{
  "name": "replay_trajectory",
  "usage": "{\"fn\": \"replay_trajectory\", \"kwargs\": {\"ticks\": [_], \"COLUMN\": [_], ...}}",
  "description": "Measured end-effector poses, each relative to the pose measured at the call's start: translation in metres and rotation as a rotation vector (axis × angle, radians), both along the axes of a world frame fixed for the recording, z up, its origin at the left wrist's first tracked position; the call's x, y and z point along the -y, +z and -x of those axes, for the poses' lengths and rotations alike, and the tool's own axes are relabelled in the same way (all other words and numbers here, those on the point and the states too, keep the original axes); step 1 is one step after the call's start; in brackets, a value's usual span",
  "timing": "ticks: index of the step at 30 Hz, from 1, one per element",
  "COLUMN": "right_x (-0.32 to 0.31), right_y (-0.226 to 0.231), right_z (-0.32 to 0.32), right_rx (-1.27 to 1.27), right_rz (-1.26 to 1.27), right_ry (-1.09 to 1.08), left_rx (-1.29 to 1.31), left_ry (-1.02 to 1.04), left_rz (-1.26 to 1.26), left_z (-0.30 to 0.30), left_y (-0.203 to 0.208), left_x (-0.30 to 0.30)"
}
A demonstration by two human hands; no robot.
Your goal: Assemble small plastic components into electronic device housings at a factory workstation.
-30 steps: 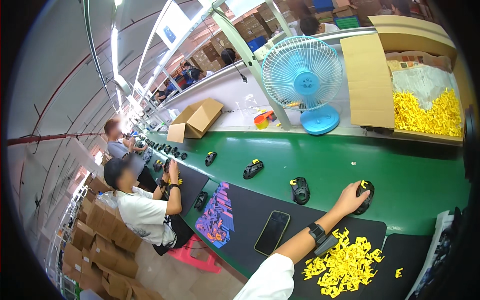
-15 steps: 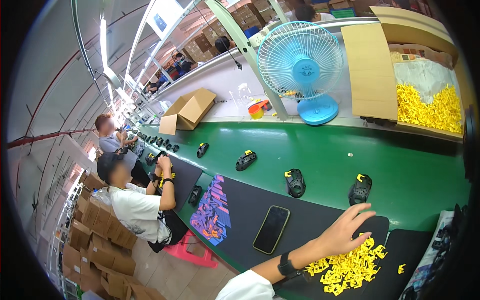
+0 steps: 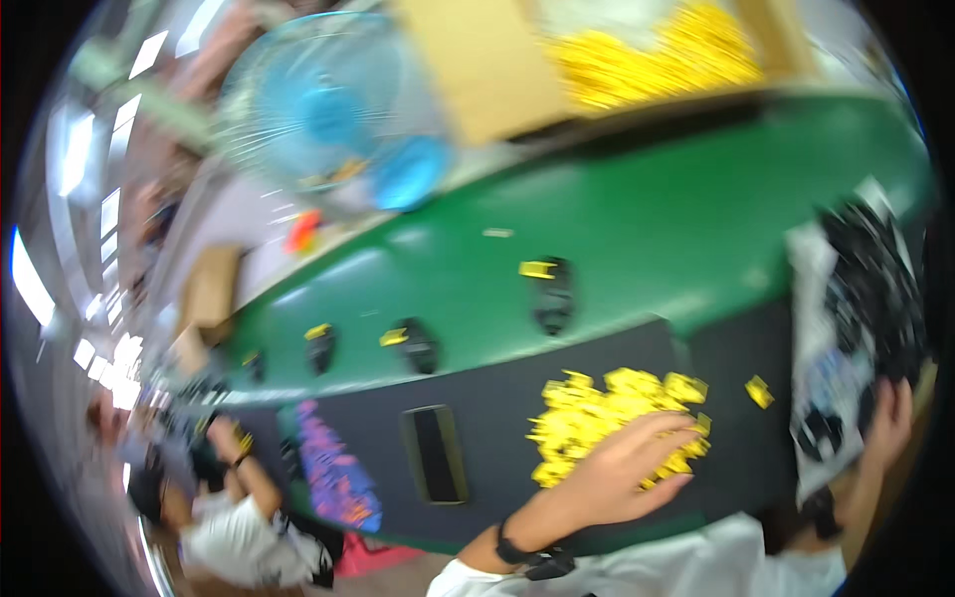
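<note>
My left hand (image 3: 637, 470) lies palm down over the right side of a heap of small yellow plastic clips (image 3: 587, 418), thumb apart and fingers stretched out. Whether its fingertips touch the clips is blurred. At the far right, my right hand (image 3: 888, 428) is beside a clear plastic bag (image 3: 808, 388) filled with black plastic parts (image 3: 875, 289). Its fingers point up against the bag's edge, seemingly apart, with no held thing visible. A black shell-shaped part (image 3: 555, 298) with a yellow clip on it stands on the green bench beyond the heap.
More black parts with yellow clips (image 3: 416, 346) line the green bench (image 3: 676, 209) to the left. A phone (image 3: 435, 455) lies on the black mat (image 3: 383, 438); one loose clip (image 3: 759, 391) sits near the bag. Behind are a blue fan (image 3: 333, 114) and a carton (image 3: 487, 60). A co-worker (image 3: 239, 537) sits left.
The view has swung to the right and is blurred. My right hand and the bag of black parts have come into view. My left hand now lies lower, over the clip heap.
</note>
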State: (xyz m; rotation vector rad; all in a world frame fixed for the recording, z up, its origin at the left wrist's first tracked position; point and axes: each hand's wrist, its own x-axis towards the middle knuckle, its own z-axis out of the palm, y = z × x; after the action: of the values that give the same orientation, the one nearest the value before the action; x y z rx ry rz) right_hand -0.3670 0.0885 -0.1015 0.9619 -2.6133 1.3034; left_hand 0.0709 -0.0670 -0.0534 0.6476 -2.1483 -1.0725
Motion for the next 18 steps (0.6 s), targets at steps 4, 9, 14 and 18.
{"fn": "replay_trajectory", "kwargs": {"ticks": [4,9,14,18], "right_x": [0.056,0.076,0.097,0.118], "right_y": [0.025,0.028,0.025,0.044], "right_z": [-0.158,-0.254,-0.260,-0.257], "right_rx": [0.598,1.753,1.874,1.377], "right_rz": [0.269,-0.058,-0.234,-0.605], "right_ry": [0.455,1.244,1.390,1.600], "left_rx": [0.154,-0.416,-0.447,-0.270], "left_ry": [-0.101,0.067,0.450,0.526], "left_rz": [-0.161,-0.317,-0.259,-0.196], "left_z": [0.007,-0.016,-0.011,-0.023], "left_y": [-0.005,-0.047,-0.045,-0.054], "left_x": [-0.003,-0.033,-0.057,-0.054]}}
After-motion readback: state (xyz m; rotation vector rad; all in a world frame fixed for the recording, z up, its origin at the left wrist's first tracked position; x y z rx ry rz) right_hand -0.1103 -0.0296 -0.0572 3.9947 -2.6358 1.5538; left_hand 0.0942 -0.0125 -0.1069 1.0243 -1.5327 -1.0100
